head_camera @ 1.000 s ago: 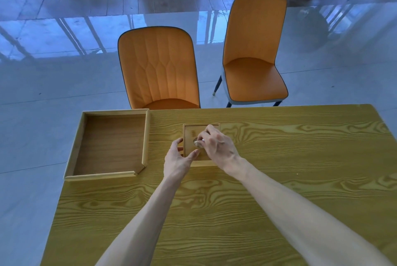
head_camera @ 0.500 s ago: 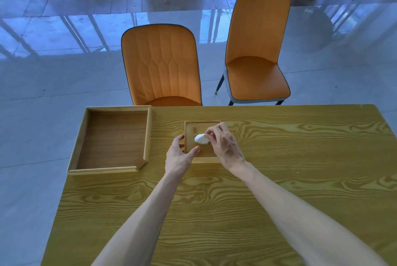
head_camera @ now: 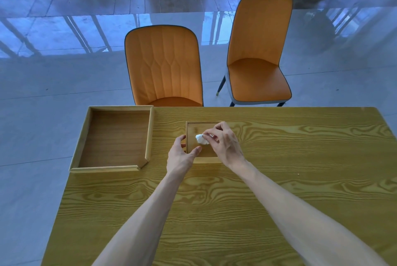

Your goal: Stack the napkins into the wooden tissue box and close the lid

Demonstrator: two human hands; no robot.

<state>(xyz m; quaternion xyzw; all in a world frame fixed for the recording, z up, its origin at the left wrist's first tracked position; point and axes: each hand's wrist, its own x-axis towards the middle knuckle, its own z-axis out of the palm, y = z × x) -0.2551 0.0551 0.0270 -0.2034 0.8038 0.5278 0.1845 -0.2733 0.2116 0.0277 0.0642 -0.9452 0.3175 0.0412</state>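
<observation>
A rectangular table point(head_camera: 214, 212) of bold-grained yellow wood carries a shallow square wooden tray point(head_camera: 151, 134) at its far left. Mid-table sits the small square wooden tissue box point(head_camera: 207, 160). The left hand point(head_camera: 180, 158) grips its near-left corner. The right hand point(head_camera: 225, 143) pinches a crumpled white napkin point(head_camera: 200, 139) just over the box top.

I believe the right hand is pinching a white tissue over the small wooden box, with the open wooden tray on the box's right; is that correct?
Not quite: the head view shows the open wooden tray on the left of the small wooden box. The right hand does pinch the white tissue over it.
</observation>
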